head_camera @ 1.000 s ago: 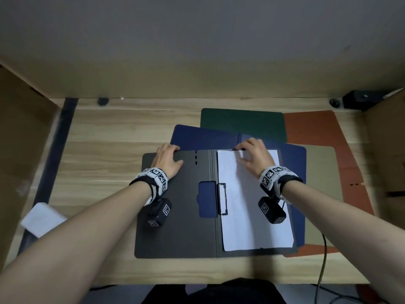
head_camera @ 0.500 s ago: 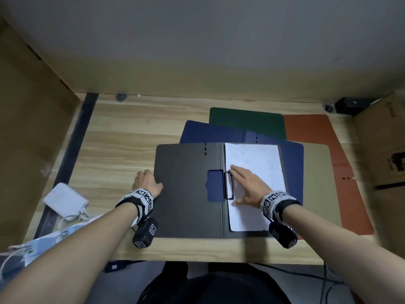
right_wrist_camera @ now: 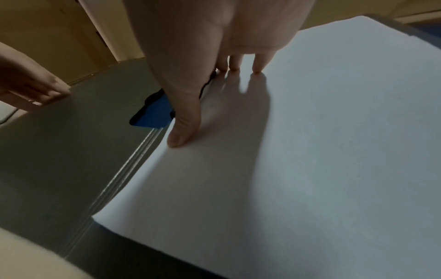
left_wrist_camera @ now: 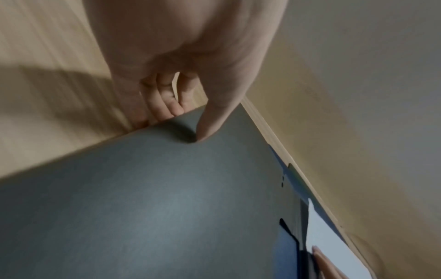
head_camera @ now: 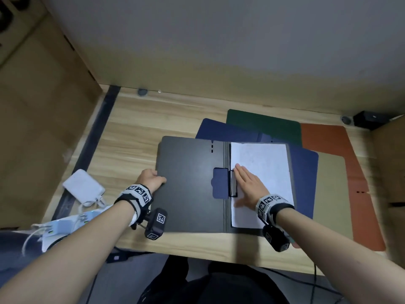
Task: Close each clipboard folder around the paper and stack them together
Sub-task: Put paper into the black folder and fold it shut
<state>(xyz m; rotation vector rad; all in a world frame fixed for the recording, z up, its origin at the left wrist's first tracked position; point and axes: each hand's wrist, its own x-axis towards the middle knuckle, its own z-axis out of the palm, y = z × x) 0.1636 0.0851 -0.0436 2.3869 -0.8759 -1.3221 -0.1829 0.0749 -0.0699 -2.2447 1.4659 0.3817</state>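
An open black clipboard folder (head_camera: 190, 189) lies on the wooden desk, with white paper (head_camera: 265, 165) on its right half under a black clip (head_camera: 233, 183). My left hand (head_camera: 153, 178) pinches the left edge of the cover (left_wrist_camera: 167, 207), thumb (left_wrist_camera: 211, 122) on top and fingers curled under the edge. The cover still looks flat. My right hand (head_camera: 247, 185) lies flat on the paper (right_wrist_camera: 322, 151) beside the clip, fingers straight. Beneath the black folder lie a navy folder (head_camera: 304, 172), a green one (head_camera: 263, 126), a rust-orange one (head_camera: 326, 145) and a khaki one (head_camera: 333, 187).
A white power bank (head_camera: 83, 186) and a charger with cables (head_camera: 57, 227) sit left of the folder near the desk's edge. Cardboard walls stand at left (head_camera: 43, 128) and right (head_camera: 390, 172). A small black device (head_camera: 370, 119) sits at the back right corner.
Both hands left the folder's far edge. The left hand moved to the cover's left edge and took hold of it. The right hand slid down the paper to beside the clip.
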